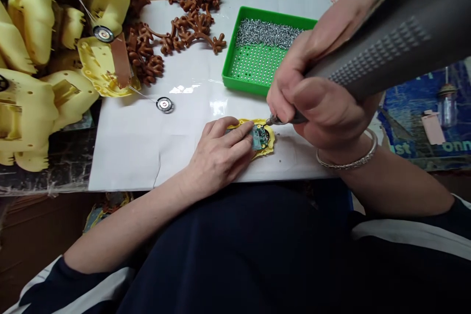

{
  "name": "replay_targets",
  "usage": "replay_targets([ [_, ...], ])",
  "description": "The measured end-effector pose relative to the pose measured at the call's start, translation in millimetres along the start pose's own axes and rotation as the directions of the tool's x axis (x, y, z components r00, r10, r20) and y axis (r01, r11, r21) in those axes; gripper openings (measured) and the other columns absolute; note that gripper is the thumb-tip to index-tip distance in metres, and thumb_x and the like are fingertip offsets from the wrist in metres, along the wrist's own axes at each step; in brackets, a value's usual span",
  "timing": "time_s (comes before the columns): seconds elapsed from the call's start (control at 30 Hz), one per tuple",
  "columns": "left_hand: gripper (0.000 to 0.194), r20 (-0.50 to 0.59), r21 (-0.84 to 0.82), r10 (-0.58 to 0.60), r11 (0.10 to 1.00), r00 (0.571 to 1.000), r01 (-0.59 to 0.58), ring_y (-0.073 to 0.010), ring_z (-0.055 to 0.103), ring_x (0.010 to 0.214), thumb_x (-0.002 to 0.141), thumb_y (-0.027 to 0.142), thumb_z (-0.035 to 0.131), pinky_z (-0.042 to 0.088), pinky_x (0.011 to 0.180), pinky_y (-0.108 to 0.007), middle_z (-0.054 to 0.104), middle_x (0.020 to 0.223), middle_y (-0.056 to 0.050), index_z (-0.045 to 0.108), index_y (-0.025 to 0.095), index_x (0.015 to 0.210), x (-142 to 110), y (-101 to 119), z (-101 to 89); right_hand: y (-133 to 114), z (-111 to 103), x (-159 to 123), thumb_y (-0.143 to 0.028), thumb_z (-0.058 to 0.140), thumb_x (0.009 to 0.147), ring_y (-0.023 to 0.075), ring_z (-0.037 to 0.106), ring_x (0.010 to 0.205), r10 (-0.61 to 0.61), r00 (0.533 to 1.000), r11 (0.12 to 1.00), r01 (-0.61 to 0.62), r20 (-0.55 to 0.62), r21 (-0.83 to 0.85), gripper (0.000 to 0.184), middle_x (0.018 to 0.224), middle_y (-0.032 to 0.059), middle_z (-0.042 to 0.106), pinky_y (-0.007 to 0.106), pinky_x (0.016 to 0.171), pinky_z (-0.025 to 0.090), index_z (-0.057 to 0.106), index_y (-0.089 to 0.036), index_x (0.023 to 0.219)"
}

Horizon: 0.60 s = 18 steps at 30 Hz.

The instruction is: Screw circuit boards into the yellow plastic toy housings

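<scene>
My right hand (324, 93) is wrapped around a dark grey electric screwdriver (379, 54), which slants down to the left. Its bit tip meets the upper edge of a small green circuit board (260, 136). The board sits inside a yellow plastic shell (271, 146) on the white work surface. With fingers curved over the shell and board, my left hand (222, 152) holds them down; its thumb is hidden. Behind the shell stands a green tray (230, 66) with a heap of small silver screws (267, 32) and a perforated floor.
Yellow shell parts (33, 103) pile up at the left, beside brown branch-like plastic pieces (191, 29). A small wired round speaker (165, 104) lies on the white surface (128, 152). At the right is a blue printed sheet (405, 108) with a small bottle (448, 105).
</scene>
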<state>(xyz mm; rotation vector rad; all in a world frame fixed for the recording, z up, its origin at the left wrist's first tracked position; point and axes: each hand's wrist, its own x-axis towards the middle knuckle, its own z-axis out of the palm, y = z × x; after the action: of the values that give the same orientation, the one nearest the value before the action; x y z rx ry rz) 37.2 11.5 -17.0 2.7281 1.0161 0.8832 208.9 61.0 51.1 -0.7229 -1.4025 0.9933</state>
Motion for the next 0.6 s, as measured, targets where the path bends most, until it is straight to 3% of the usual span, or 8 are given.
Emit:
replay_targets([
  [0.1,0.020,-0.001,-0.010,-0.002,1.000,1.000,0.002,-0.0268,0.059,0.108,0.103,0.027,0.051,0.047,0.089,-0.042,0.075,0.123,-0.010,0.068,0.017,0.101,-0.7,-0.9,0.5,6.4,-1.6,0.7,-0.038,0.081,0.080,0.0068,0.040,0.048,-0.172,0.982,0.981,0.164,0.075,0.102,0.030,0.061,-0.0091,0.043,0.026,0.049,0.043,0.053,-0.026,0.078],
  [0.3,0.022,0.016,-0.003,0.000,1.000,1.000,0.000,-0.0267,0.059,0.108,0.103,0.029,0.049,0.049,0.088,-0.042,0.073,0.126,-0.011,0.068,0.018,0.102,-1.7,-3.0,2.3,4.9,0.9,7.0,-0.034,0.087,0.072,0.0063,0.042,0.037,-0.121,0.992,0.953,0.111,0.021,0.281,0.036,0.058,-0.0122,0.056,0.023,0.035,0.033,0.060,-0.022,0.093],
  [0.4,0.022,0.000,-0.021,0.012,1.000,1.000,-0.012,-0.0267,0.060,0.110,0.103,0.031,0.050,0.052,0.090,-0.043,0.071,0.129,-0.013,0.068,0.017,0.104,-3.6,-4.8,0.1,-8.6,-4.7,14.6,-0.036,0.090,0.069,0.0068,0.045,0.039,-0.198,0.972,0.949,0.222,-0.125,0.222,0.031,0.061,-0.0103,0.057,0.025,0.037,0.032,0.065,-0.026,0.084],
  [0.5,0.028,-0.060,-0.047,0.017,0.999,0.998,-0.019,-0.0310,0.055,0.125,0.100,0.036,0.056,0.052,0.099,-0.049,0.061,0.142,-0.021,0.066,0.015,0.115,-10.6,-10.1,-9.4,-17.3,-22.4,24.0,-0.039,0.093,0.065,0.0091,0.049,0.043,-0.256,0.934,0.951,0.289,-0.248,0.108,0.029,0.064,-0.0073,0.058,0.026,0.040,0.033,0.067,-0.030,0.075],
  [0.6,0.031,-0.070,-0.070,-0.019,0.997,0.997,0.014,-0.0307,0.058,0.122,0.100,0.035,0.058,0.054,0.098,-0.049,0.062,0.138,-0.023,0.065,0.014,0.121,-20.8,-18.4,-22.3,-14.6,-51.1,32.5,-0.040,0.094,0.060,0.0089,0.046,0.040,-0.385,0.825,0.904,0.427,-0.414,0.009,0.031,0.059,-0.0071,0.053,0.025,0.036,0.030,0.075,-0.030,0.083],
])
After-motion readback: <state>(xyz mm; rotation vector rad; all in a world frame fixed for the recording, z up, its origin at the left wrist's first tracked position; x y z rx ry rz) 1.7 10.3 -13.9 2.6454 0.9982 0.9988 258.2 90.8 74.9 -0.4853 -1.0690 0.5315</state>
